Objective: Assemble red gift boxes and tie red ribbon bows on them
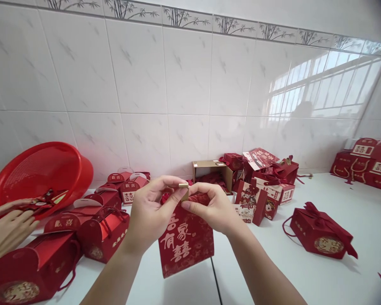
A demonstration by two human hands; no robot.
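Note:
In front of me hangs a red gift box (187,248) with white Chinese characters on its face, its bottom clear of the white counter. My left hand (157,214) pinches its top left, thumb against a small gold tag (184,194). My right hand (211,207) grips the top right edge with thumb and fingers closed. A bit of dark red ribbon (164,197) shows by the left fingers. What exactly lies under the fingertips is partly hidden.
At left, another person's hand (11,228) reaches to a red plastic basket (79,169). Red handled boxes (34,271) stand nearby. An open cardboard box (230,176) and piled gift boxes (266,171) are by the tiled wall. A ribboned box (317,231) sits right; stacked boxes (365,169) stand behind.

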